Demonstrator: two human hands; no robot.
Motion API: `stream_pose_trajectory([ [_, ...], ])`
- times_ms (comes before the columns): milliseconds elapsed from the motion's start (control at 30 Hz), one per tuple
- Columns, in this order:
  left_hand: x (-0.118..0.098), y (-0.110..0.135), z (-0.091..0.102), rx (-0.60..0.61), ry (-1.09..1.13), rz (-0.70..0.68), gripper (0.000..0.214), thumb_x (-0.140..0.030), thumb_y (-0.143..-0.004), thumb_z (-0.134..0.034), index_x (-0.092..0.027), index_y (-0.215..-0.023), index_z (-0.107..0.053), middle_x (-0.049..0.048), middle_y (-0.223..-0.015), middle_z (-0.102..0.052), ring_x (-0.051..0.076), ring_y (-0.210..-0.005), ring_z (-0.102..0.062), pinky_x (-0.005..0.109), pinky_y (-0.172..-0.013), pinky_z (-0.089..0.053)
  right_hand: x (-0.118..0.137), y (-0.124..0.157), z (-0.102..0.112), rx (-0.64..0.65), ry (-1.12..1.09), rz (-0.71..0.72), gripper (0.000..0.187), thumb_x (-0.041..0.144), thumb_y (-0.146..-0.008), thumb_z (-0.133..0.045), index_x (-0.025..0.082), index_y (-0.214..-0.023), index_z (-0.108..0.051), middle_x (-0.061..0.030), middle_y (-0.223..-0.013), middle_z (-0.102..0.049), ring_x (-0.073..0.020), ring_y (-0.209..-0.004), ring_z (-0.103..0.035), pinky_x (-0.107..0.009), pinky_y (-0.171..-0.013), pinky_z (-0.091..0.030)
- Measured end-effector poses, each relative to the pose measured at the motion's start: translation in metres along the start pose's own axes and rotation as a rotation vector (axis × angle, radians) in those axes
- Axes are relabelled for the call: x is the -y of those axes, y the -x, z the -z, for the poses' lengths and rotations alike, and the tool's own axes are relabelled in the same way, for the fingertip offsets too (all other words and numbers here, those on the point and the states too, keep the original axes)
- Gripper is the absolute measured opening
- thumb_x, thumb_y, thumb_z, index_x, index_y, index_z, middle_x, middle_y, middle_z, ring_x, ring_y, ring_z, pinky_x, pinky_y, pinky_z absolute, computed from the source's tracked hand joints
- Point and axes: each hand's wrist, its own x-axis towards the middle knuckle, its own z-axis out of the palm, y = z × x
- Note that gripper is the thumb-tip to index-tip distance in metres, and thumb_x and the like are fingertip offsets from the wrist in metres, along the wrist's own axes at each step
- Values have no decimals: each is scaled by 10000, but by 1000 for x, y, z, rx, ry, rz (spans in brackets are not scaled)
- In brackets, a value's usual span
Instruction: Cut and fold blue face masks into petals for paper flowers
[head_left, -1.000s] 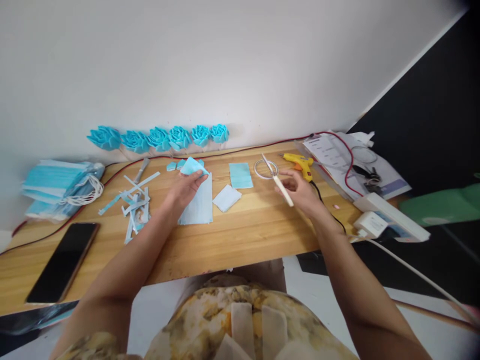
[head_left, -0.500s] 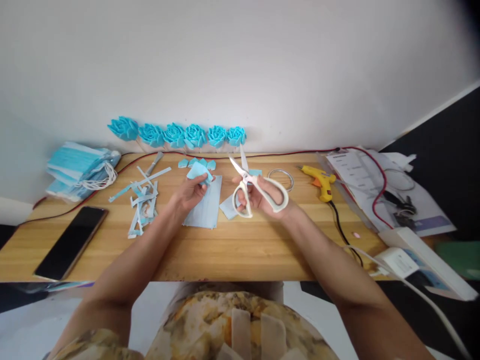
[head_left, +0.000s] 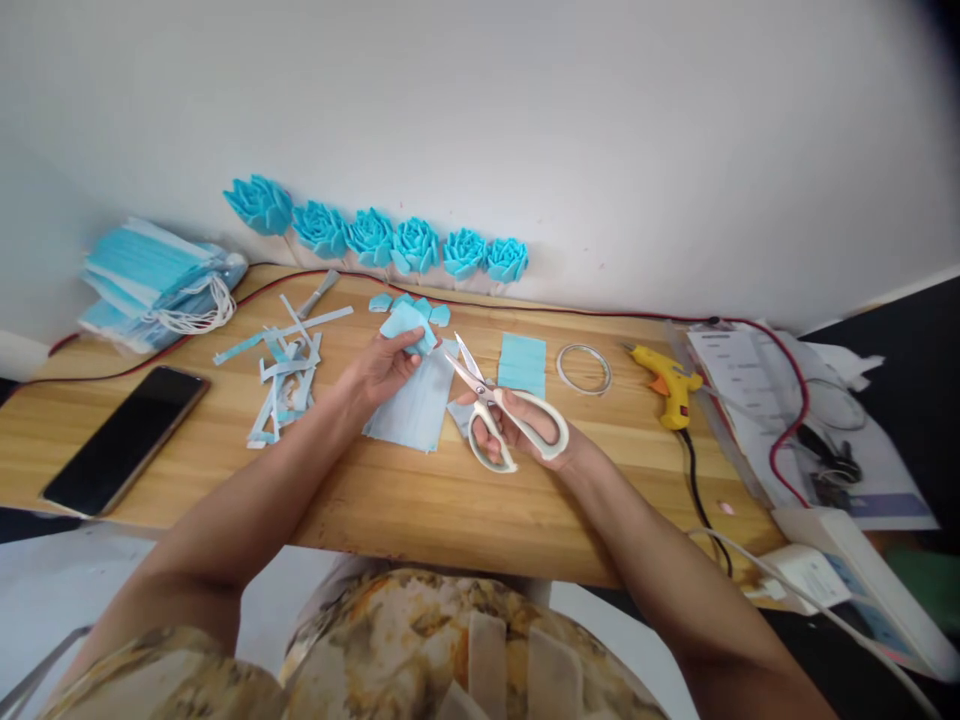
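Between the thumb and fingers of my left hand (head_left: 388, 368) is a small light-blue piece of mask fabric (head_left: 405, 322). My right hand (head_left: 517, 425) grips white-handled scissors (head_left: 480, 388); their blades are parted and point up and left toward the fabric, without touching it. Under my left hand lies a larger pale-blue fabric sheet (head_left: 420, 400). Several small cut blue petals (head_left: 440, 316) sit just behind the held piece. A blue rectangle of fabric (head_left: 523, 364) lies beyond the scissors, and another pale piece (head_left: 460, 416) is partly hidden by my right hand.
Several blue fabric flowers (head_left: 370, 236) lean along the wall. At left are cut strips (head_left: 285, 375), stacked face masks (head_left: 146, 270) and a phone (head_left: 127, 440). To the right are a wire ring (head_left: 583, 346), a yellow glue gun (head_left: 667, 383), papers (head_left: 735, 370) and a power strip (head_left: 870, 590).
The scissors have turned left, their tips now nearer the fabric piece. My left hand still holds that piece. The whole view has shifted and tilted.
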Motion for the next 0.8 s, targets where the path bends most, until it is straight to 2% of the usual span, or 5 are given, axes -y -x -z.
stream_pose_trajectory([
  [233, 7, -3, 5, 33, -4, -18, 129, 23, -843, -634, -104, -841, -653, 40, -708, -731, 116, -564, -690, 127, -400, -482, -3, 0, -1, -35, 92, -2, 622, 670, -830, -650, 148, -1168, -666, -36, -751, -677, -127, -550, -622, -237, -482, -517],
  [400, 8, -3, 6, 61, -22, -26, 117, 11, -865, -613, -87, -847, -674, 56, -713, -733, 114, -563, -678, 139, -402, -468, -3, 0, 0, -79, 133, -23, 644, 667, -821, -663, 147, -1200, -654, -47, -775, -682, -130, -568, -618, -252, -500, -542],
  [600, 8, -2, 4, 39, 2, -21, 150, 34, -881, -579, -86, -827, -653, 2, -633, -670, 74, -493, -603, 152, -405, -461, -4, -1, -1, -90, 142, -11, 642, 664, -821, -667, 143, -1196, -657, -45, -777, -681, -124, -560, -613, -243, -490, -533],
  [800, 7, -1, 4, 30, -6, -43, 143, 35, -855, -618, -99, -869, -666, 5, -685, -694, 79, -514, -612, 160, -415, -477, -2, 0, -1, -77, 174, 0, 629, 658, -851, -634, 141, -1208, -645, -39, -777, -675, -127, -573, -629, -242, -496, -536],
])
